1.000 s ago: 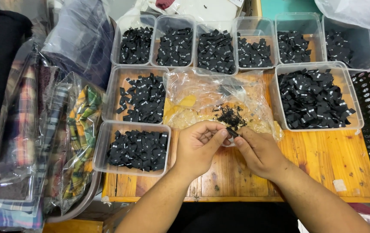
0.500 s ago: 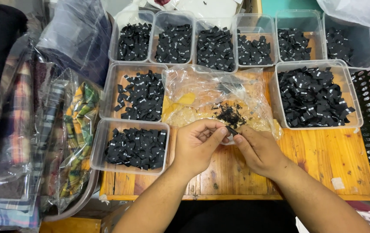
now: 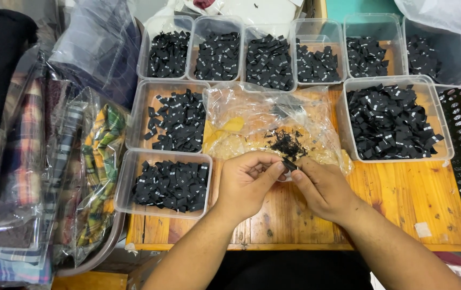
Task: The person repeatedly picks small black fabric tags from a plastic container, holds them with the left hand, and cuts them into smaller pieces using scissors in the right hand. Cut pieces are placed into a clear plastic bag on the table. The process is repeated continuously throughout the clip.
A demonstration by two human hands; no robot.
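Both hands pinch one black label (image 3: 289, 164) just below the bag (image 3: 273, 126): left hand (image 3: 247, 181), right hand (image 3: 322, 188). Light, limp; likely best gripped by edges.

Left hand (image 3: 249, 180) and right hand (image 3: 321, 188): both bare, no gloves, rings or watch. Forearms bare to the frame edge; no sleeves visible. Fingernails short.

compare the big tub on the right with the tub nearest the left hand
The big right tub is wider and heaped with black labels; the near-left tub is smaller, its labels a flatter layer. The right tub sits farther back; the other lies beside the left hand. Both are clear plastic.
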